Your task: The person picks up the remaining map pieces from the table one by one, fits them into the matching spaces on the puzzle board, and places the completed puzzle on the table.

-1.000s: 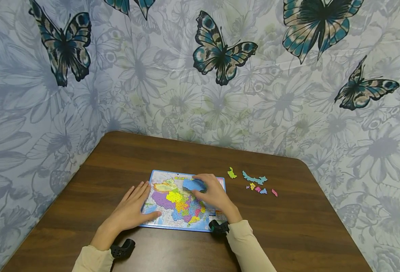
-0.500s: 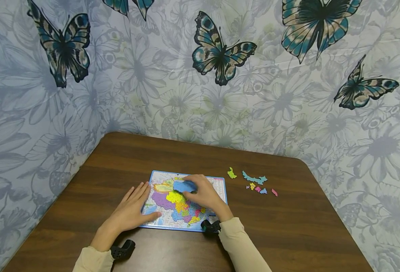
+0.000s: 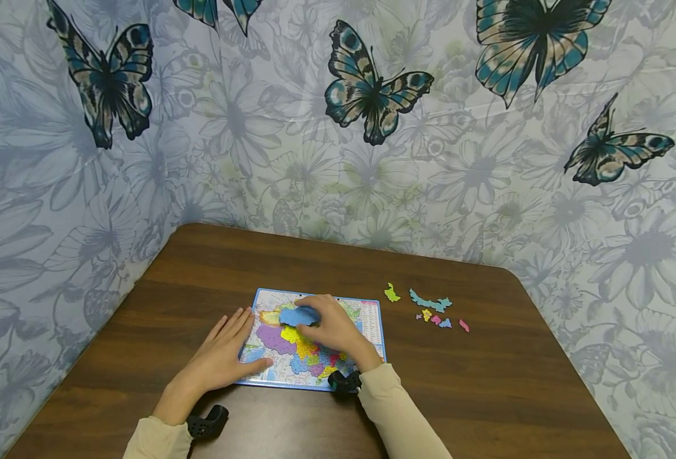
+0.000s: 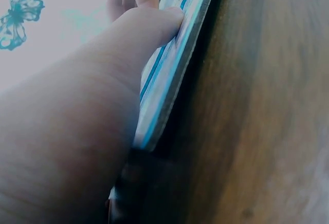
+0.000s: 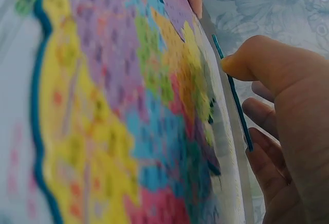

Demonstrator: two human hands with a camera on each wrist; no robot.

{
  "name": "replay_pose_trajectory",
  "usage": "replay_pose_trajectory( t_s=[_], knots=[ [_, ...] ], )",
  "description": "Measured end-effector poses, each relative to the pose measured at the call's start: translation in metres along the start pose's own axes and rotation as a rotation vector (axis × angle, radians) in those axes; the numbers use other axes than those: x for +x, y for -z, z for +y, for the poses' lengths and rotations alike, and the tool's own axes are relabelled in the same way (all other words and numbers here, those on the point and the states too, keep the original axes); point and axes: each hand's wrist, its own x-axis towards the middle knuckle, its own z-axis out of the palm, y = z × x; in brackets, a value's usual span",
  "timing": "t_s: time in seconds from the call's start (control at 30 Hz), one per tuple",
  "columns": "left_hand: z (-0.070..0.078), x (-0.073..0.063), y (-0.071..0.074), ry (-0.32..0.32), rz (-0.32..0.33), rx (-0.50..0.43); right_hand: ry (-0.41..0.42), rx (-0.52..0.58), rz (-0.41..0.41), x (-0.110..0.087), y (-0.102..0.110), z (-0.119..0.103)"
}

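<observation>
A map jigsaw board (image 3: 374, 319) with a blue border lies on the table, bright province pieces filling its middle. My left hand (image 3: 214, 358) rests along its left side, fingers straight; in the left wrist view the thumb (image 4: 163, 24) presses on the board's border. Over the upper part of the map, my right hand (image 3: 333, 326) pinches a blue puzzle piece (image 3: 295, 316) between thumb and fingers. The right wrist view shows this puzzle piece (image 5: 234, 88) edge-on, a thin dark line apart from the board surface. The right hand hides part of the map beneath it.
Right of the board lie loose pieces: a yellow-green piece (image 3: 392, 292), a long light-blue piece (image 3: 430, 301), a pink piece (image 3: 464, 326) and several small ones. The brown table (image 3: 487, 382) ends at a wall hung with butterfly-print cloth (image 3: 292, 159).
My right hand has carried the blue puzzle piece leftward across the upper part of the board. The left hand and the loose pieces have stayed put.
</observation>
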Motion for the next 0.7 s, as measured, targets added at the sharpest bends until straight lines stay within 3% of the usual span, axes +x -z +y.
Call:
replay_pose_trajectory(
  t_s=[0.7],
  knots=[
    [0.000,0.000,-0.001,-0.003,0.003,0.004,0.012,-0.016,-0.043,0.016,-0.015,-0.012]
  ],
)
